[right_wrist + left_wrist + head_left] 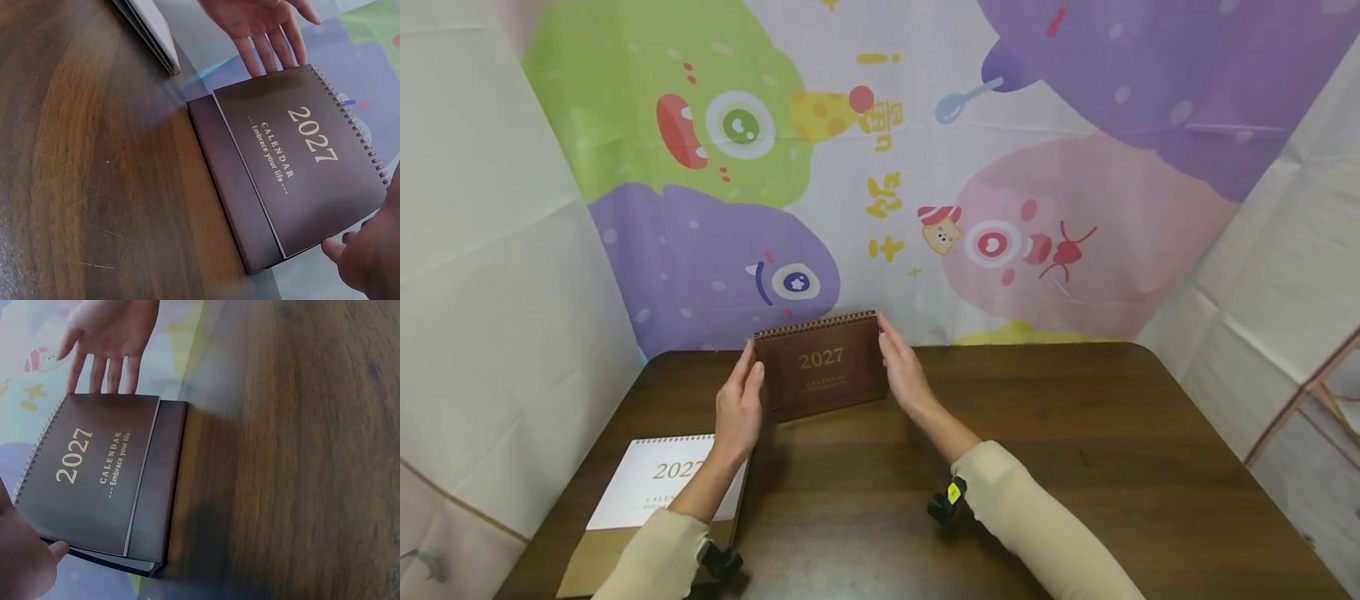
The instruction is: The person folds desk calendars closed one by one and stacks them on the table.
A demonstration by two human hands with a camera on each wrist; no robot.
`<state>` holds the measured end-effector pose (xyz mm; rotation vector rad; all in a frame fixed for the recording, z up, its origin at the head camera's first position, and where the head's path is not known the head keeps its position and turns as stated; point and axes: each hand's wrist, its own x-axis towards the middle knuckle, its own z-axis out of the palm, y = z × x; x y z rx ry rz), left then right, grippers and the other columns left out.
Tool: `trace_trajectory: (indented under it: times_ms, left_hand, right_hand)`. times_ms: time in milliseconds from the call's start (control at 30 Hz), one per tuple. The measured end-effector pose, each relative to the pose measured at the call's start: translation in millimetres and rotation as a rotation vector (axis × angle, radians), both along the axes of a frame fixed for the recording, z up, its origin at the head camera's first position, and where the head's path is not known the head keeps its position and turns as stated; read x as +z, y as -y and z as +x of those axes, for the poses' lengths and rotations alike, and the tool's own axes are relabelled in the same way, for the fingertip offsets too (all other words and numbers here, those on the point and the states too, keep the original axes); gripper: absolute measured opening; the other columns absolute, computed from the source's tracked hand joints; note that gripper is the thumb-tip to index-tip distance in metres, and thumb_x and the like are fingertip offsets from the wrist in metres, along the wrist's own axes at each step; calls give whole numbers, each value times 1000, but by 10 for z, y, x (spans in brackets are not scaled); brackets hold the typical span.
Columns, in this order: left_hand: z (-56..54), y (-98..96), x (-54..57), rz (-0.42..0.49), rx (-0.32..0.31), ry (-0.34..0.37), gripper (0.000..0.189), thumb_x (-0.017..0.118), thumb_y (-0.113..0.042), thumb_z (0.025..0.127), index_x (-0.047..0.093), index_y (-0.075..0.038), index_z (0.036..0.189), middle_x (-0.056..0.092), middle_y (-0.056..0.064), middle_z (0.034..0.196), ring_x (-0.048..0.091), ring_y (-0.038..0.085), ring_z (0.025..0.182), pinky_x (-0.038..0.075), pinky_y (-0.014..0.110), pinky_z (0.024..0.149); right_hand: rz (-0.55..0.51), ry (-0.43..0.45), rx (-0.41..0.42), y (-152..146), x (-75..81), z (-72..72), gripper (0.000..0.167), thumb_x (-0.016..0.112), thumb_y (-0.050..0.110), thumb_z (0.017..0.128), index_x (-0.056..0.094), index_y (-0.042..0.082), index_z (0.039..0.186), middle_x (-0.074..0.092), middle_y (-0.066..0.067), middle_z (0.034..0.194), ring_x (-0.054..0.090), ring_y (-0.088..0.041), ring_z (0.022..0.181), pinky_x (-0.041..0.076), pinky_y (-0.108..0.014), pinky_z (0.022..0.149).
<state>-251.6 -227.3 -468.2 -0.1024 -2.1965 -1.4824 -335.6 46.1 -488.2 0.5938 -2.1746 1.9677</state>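
Observation:
A brown 2027 desk calendar (823,371) with a spiral binding along its top stands upright toward the back of the table, slightly turned. My left hand (739,410) is at its left side edge, and my right hand (906,373) is at its right side edge. In the left wrist view, the right hand's straight fingers (100,375) touch the far edge of the calendar (94,469). The left hand's straight fingers (269,56) meet the opposite edge in the right wrist view. Each near hand is partly cut off in its own wrist view.
A white 2027 desk calendar (625,492) with a tan base stands at the table's front left, partly hidden by my left forearm. The dark wooden table (1037,433) ends at a cartoon-printed cloth (880,283) behind. White cloth hangs at both sides.

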Motion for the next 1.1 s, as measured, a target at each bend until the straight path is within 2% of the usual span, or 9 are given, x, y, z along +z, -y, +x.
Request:
trace_trajectory:
  times_ms: [133, 200, 433, 533, 700, 800, 867, 967, 1100]
  left_hand:
    - [-70, 50, -100, 18, -45, -55, 65, 46, -44, 119, 44, -5, 172, 44, 19, 178, 42, 44, 167, 29, 54, 142]
    - [-223, 139, -294, 25, -50, -119, 64, 48, -45, 119, 49, -8, 170, 49, 14, 177, 49, 34, 165, 32, 40, 142]
    - [-434, 249, -517, 56, -83, -137, 65, 53, -55, 115, 56, -17, 167, 56, 13, 172, 71, 47, 140, 50, 57, 127]
    - [-532, 274, -618, 70, -80, -154, 57, 55, -46, 116, 60, -16, 164, 62, 11, 167, 79, 34, 129, 58, 39, 120]
    - [-356, 103, -377, 96, -121, -145, 60, 55, -46, 116, 57, -11, 165, 58, 12, 170, 74, 37, 138, 54, 43, 125]
    - [-184, -78, -120, 87, -114, -91, 59, 50, -38, 118, 53, -5, 166, 52, 17, 172, 65, 46, 147, 50, 52, 128]
    - [-121, -164, -26, 79, -114, -61, 55, 48, -29, 119, 51, -1, 166, 50, 18, 173, 60, 46, 152, 49, 50, 128]
    - [-57, -270, 80, 60, -109, -5, 53, 44, -22, 120, 48, 0, 168, 47, 19, 175, 56, 47, 155, 48, 52, 126]
    - [-57, -352, 98, 80, -138, 6, 51, 44, -15, 119, 48, 2, 167, 47, 22, 176, 54, 47, 158, 49, 55, 126]
  right_hand:
    - [4, -30, 33, -7, -144, -124, 69, 38, 56, 120, 32, 21, 179, 26, -3, 189, 31, -35, 175, 38, -59, 138]
    - [28, -39, 11, -11, -218, -209, 67, 37, 53, 121, 32, 21, 179, 28, -3, 189, 36, -33, 173, 44, -57, 134]
    - [75, -82, -66, -63, -309, -287, 63, 36, 51, 122, 38, 22, 177, 39, -4, 185, 53, -24, 160, 54, -46, 123]
    - [83, -74, -79, -81, -316, -312, 62, 35, 52, 122, 37, 25, 178, 40, -1, 185, 55, -20, 155, 53, -45, 122]
    - [28, -84, -77, -140, -225, -195, 64, 39, 54, 120, 39, 24, 177, 56, -10, 172, 54, -24, 157, 52, -46, 125]
    - [-30, -91, -52, -194, -190, -136, 66, 44, 56, 118, 40, 24, 177, 71, -7, 118, 65, -27, 121, 54, -42, 115]
    - [-42, -85, -55, -224, -70, -12, 67, 45, 57, 118, 41, 24, 176, 49, 0, 88, 55, -25, 92, 52, -39, 99]
    - [-40, -99, -75, -282, 19, 89, 68, 46, 58, 117, 44, 22, 175, 37, 4, 82, 40, -19, 77, 41, -33, 79]
    - [-32, -118, -104, -386, 19, 103, 69, 44, 60, 117, 47, 21, 174, 40, 3, 84, 42, -17, 79, 40, -31, 76]
